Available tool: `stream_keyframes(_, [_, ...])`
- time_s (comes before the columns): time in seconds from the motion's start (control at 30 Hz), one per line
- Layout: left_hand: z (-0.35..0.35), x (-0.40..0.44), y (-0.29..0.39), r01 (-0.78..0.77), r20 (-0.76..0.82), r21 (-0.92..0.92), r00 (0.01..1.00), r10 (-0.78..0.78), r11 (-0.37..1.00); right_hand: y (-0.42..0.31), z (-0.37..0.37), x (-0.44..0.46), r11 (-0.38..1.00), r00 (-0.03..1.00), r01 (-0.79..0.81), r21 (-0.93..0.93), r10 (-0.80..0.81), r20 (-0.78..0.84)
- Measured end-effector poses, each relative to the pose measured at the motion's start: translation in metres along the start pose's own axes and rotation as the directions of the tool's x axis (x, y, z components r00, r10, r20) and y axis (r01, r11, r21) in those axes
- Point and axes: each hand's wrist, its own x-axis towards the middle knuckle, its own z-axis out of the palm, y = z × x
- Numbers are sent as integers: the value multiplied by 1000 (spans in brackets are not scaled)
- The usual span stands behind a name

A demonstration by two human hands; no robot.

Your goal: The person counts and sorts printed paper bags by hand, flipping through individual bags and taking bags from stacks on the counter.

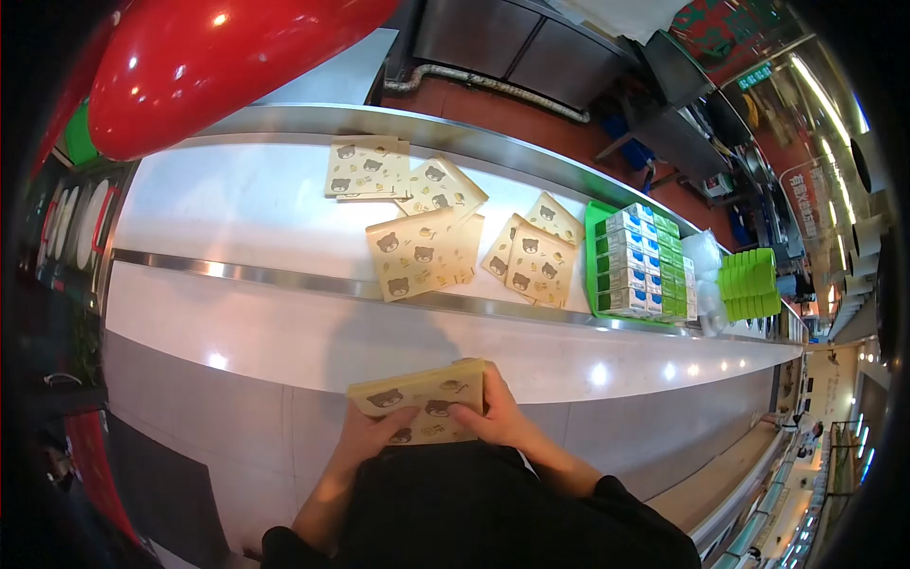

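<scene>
A stack of tan paper bags printed with bears (pixel 431 391) is held upright in front of my body, with both hands on it. My left hand (pixel 372 431) grips its left side, the thumb lying across the front. On the right side my right hand (pixel 495 412) holds it, thumb also on the front and fingers behind. Beyond, on the white counter (pixel 237 204), lie similar bags in overlapping piles: one pile (pixel 365 168) at the back, another (pixel 417 254) nearer the middle, and a further pile (pixel 540 266) to the right.
A green tray (pixel 591 242) of small white, blue and green cartons (pixel 635 266) stands right of the bags. Beside it are clear plastic items (pixel 702 261) and stacked green containers (pixel 749 284). A metal strip (pixel 322 282) crosses the counter. Red balloons (pixel 227 57) hang at upper left.
</scene>
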Motion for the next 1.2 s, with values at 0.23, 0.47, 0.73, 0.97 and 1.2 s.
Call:
stream_keyframes(0.23, [-1, 3, 2, 12, -54, -146, 998, -20, 989, -7, 2, 10, 974, 999, -42, 221, 41, 11])
stream_keyframes(0.47, [13, 8, -12, 56, -151, -294, 983, -104, 954, 25, -2, 17, 971, 979, 189, -144, -197, -46])
stream_keyframes(0.73, [9, 19, -92, 101, -171, -539, 959, -226, 836, 90, -126, 75, 694, 826, 213, -688, -504, -254])
stream_keyframes(0.97, [59, 4, -112, 82, -194, -552, 955, -223, 830, 115, -216, 109, 483, 950, 81, -872, -303, -79])
stream_keyframes(1.2, [112, -1, -142, 85, -241, -527, 939, -245, 846, 114, -236, 122, 401, 968, 231, -886, -188, 168])
